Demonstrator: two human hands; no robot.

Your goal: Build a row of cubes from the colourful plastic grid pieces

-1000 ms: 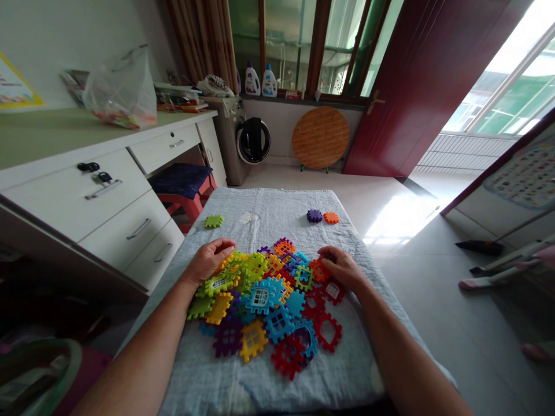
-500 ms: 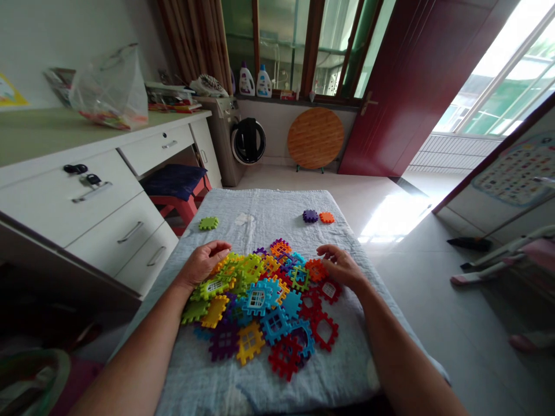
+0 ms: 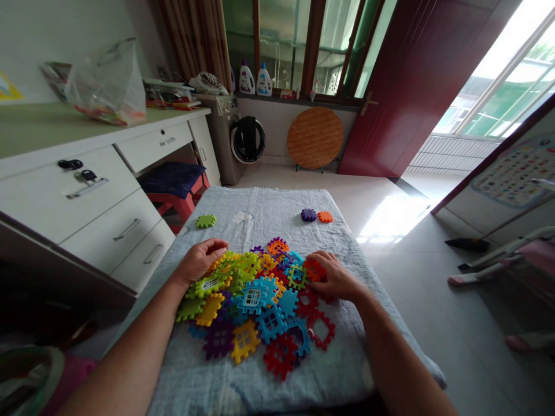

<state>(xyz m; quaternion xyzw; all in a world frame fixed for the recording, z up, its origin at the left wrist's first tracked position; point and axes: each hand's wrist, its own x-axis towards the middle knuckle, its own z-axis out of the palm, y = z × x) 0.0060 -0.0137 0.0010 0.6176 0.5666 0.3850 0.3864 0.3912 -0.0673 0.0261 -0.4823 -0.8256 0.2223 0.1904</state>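
Note:
A heap of colourful interlocking plastic tiles [image 3: 252,297] with toothed edges lies on the cloth-covered table [image 3: 277,205]. My left hand [image 3: 200,263] rests at the heap's left edge, fingers loosely bent and open, beside yellow and lime-green tiles [image 3: 243,267]. On the other side, my right hand [image 3: 336,278] reaches over an orange-red tile [image 3: 315,269], with thumb and fingers apart on either side of it. Red tiles [image 3: 321,330] lie below that hand. Farther back are a lime-green tile [image 3: 206,221], a purple tile stack [image 3: 309,215] and an orange tile [image 3: 325,216].
A white desk [image 3: 151,130] with drawers runs along the left, a plastic bag [image 3: 108,86] on it. Under it stands a red stool [image 3: 173,182] with a dark seat. Beyond are a washing machine [image 3: 228,138], a round wooden tabletop [image 3: 315,138] and a red door [image 3: 416,86].
My right hand has moved left and slightly down, onto the orange-red tile and nearby red ones. My left hand stays at the heap's left edge. The view has shifted slightly.

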